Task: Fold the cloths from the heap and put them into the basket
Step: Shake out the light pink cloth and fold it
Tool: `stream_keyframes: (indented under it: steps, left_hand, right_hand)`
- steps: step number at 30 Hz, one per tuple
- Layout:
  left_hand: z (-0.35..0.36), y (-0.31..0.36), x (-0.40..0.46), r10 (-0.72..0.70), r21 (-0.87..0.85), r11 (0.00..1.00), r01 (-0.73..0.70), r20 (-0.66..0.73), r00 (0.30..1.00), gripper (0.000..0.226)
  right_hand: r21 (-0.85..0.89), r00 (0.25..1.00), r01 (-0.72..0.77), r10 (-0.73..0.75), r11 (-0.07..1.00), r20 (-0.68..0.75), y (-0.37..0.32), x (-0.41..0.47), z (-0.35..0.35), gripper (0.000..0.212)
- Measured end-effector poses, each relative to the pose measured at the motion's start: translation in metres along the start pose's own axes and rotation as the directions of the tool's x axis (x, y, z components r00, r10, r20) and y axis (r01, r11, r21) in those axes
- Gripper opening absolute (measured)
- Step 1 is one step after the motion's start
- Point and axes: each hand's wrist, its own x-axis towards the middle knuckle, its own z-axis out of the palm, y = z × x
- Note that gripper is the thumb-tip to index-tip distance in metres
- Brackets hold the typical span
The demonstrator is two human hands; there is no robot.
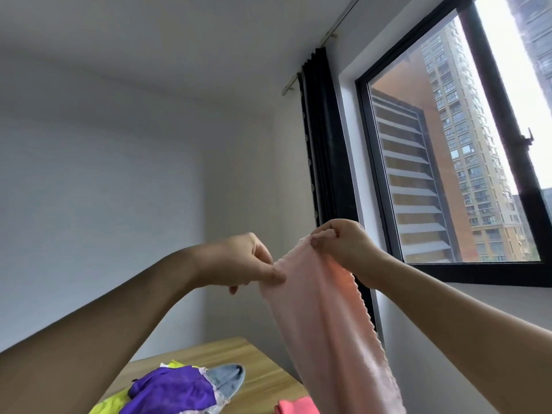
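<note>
Hands (248, 261) (343, 243) pinch fleecy, scallop-edged pink cloth (328, 324).

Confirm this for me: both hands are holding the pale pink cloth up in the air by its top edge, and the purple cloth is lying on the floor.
Not quite. The head view shows the purple cloth lying on the light wooden table, not the floor. The rest holds: the left hand and right hand both pinch the pale pink cloth by its top edge, held up in the air.

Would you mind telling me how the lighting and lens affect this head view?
Head view: daylight from the window blows out its top right corner; the pink cloth, pinched by the left hand and right hand, glows orange where backlit; the wide angle bends the window frame and tilts the walls.
</note>
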Motion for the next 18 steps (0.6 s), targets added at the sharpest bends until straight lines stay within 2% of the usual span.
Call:
stream_keyframes:
  steps: [2, 4, 7, 12, 16, 17, 18]
  left_hand:
    - [0.004, -0.001, 0.001, 0.132, -0.040, 0.990, -0.136, -0.098, 0.986, 0.031]
    - [0.006, 0.002, -0.001, 0.268, -0.105, 0.951, -0.291, -0.189, 0.945, 0.032]
    - [0.010, 0.010, -0.005, 0.365, -0.139, 0.899, -0.415, -0.284, 0.886, 0.031]
    - [0.011, 0.014, -0.006, 0.380, -0.202, 0.861, -0.468, -0.356, 0.853, 0.040]
    - [0.006, 0.013, -0.004, 0.397, -0.285, 0.823, -0.491, -0.327, 0.857, 0.044]
    - [0.004, 0.011, -0.002, 0.393, -0.238, 0.848, -0.474, -0.316, 0.863, 0.046]
    - [0.001, 0.008, 0.001, 0.393, -0.079, 0.898, -0.433, -0.298, 0.870, 0.047]
  right_hand:
    - [-0.063, 1.000, 0.016, -0.016, 0.998, 0.014, 0.002, 0.001, -0.006, 0.012]
    - [-0.138, 0.998, 0.069, -0.068, 0.988, 0.018, 0.004, 0.003, -0.011, 0.010]
    - [-0.131, 0.992, 0.123, -0.121, 0.984, 0.017, 0.004, 0.003, -0.017, 0.009]
    - [-0.048, 0.988, 0.145, -0.141, 0.988, 0.065, 0.001, 0.004, -0.027, 0.008]
    - [0.025, 0.975, 0.151, -0.153, 0.988, 0.161, -0.004, -0.001, -0.034, 0.006]
    - [0.021, 0.973, 0.153, -0.154, 0.988, 0.170, -0.004, -0.002, -0.036, 0.007]
    - [0.012, 0.973, 0.151, -0.151, 0.988, 0.172, -0.004, -0.002, -0.038, 0.007]
